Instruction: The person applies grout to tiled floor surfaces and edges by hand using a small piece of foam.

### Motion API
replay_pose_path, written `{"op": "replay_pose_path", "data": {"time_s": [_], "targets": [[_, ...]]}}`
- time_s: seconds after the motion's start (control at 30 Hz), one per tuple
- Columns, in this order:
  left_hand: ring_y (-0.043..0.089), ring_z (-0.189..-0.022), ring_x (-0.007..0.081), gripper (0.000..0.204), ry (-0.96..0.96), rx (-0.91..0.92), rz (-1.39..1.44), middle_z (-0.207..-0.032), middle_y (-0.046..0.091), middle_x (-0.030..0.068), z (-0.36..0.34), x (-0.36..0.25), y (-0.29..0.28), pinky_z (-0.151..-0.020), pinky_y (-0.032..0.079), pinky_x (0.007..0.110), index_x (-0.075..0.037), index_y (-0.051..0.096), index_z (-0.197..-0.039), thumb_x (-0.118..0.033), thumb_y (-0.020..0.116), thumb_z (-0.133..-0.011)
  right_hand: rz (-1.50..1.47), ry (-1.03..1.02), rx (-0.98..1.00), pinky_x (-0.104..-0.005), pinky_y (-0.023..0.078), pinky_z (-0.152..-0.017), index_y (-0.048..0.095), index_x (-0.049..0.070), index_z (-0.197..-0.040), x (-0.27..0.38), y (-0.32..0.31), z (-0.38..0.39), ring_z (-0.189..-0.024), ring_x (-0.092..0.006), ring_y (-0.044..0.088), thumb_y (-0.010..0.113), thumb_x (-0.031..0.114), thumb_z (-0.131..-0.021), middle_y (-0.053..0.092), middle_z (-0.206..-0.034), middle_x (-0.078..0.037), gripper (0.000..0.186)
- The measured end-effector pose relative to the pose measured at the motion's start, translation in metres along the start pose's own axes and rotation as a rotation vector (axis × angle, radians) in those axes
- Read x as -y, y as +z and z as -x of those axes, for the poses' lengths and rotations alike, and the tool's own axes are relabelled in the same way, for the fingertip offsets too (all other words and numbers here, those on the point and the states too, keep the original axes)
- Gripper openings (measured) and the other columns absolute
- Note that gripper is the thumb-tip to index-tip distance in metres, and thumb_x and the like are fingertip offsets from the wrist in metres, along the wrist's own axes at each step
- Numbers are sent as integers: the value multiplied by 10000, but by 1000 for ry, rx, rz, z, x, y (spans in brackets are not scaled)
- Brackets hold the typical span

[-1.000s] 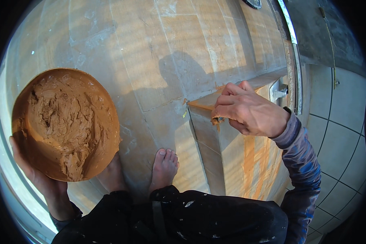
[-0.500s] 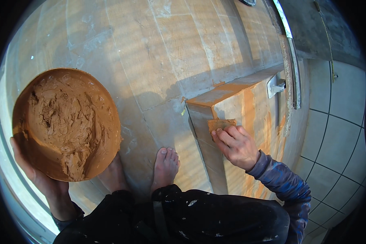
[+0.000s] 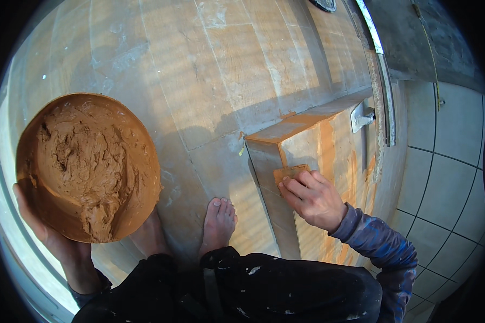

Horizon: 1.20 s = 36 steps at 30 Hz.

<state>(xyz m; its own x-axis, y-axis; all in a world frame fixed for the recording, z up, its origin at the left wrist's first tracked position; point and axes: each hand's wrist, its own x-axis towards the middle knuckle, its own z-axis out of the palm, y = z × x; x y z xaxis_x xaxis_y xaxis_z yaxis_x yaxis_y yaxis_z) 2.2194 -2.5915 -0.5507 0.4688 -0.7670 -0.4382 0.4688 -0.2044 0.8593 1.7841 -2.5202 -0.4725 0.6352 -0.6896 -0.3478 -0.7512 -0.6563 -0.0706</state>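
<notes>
Right grip [image 3: 317,202] pinches the near edge of a brown pad [image 3: 286,172]; left grip [image 3: 58,240] cups a bowl [image 3: 59,209].

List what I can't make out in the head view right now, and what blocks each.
Head view, most fingers of the left hand: hidden by the bowl.
Head view, toes of the left foot: behind the bowl.
Head view, near part of the flat tool: covered by the right hand.
Head view, dark round item: cut off by the top edge.
</notes>
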Motion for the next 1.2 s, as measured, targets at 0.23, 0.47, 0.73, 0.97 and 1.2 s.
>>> {"op": "replay_pose_path", "data": {"time_s": [0.23, 0.47, 0.73, 0.97, 1.2], "targets": [[519, -1385, 213, 646, 26, -19, -21, -1490, 530, 103, -11, -2, -4, -1190, 415, 398, -55, 462, -1530, -549, 373, -1124, -202, 374, -146, -413, 466, -881, 690, 10, -1191, -78, -34, -67, -993, -309, 586, 696, -59, -843, 689, -1056, -102, 355], [514, -1383, 218, 661, 36, -4, -34, -1489, 528, 103, 9, 1, 11, -1185, 414, 410, -65, 465, -1527, -573, 376, -1115, -291, 111, 256, -386, 366, -894, 675, 27, -1178, -101, -45, -71, -1037, -299, 542, 639, -72, -812, 667, -1057, -80, 381], [520, -1369, 219, 656, 92, 75, -42, -1477, 533, 108, 54, -12, 25, -1172, 425, 401, -52, 465, -1521, -563, 385, -1117, -410, 159, 58, -404, 382, -965, 669, 49, -1232, -114, -65, -9, -1128, -294, 571, 680, -81, -888, 677, -1132, -88, 368], [520, -1379, 219, 628, 136, 48, -37, -1492, 529, 116, 70, -15, 36, -1175, 434, 402, -51, 466, -1517, -534, 383, -1125, -448, 21, 85, -416, 387, -998, 695, 79, -1192, -128, -34, 5, -1146, -268, 593, 660, -54, -917, 691, -1109, -63, 307], [502, -1410, 246, 631, 246, 8, -88, -1518, 515, 121, 83, -59, 50, -1188, 437, 433, -55, 440, -1544, -524, 381, -1125, -767, 168, 179, -439, 490, -992, 665, 69, -1264, -198, -56, 2, -1136, -331, 605, 619, -60, -952, 665, -1114, -156, 341]]}}
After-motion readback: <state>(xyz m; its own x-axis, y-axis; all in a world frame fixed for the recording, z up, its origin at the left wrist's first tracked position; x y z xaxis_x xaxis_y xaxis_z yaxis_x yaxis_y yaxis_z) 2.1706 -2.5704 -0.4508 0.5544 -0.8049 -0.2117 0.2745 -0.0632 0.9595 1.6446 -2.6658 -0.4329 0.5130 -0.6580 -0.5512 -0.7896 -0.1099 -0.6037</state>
